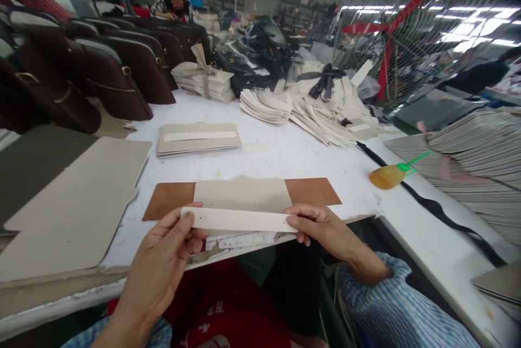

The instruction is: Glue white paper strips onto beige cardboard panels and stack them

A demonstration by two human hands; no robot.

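Note:
A narrow cream strip (244, 220) with a small hole near each end is stretched level between my two hands. My left hand (169, 242) pinches its left end between thumb and fingers. At the right end, my right hand (319, 226) grips it the same way. Just beyond the strip, a cream panel (242, 193) lies on the white table (268, 160), with a brown piece (311, 190) showing at its right and another brown piece (171, 198) at its left. The strip overlaps the panel's near edge in view.
Beige boards (93, 207) cover the left side, below dark brown bags (118, 76). Farther back are a stack of panels (199, 139) and bundled strips (268, 106). A brush (388, 176), black strap (435, 209) and board stack (484, 158) are right. A person (175, 0) sits behind.

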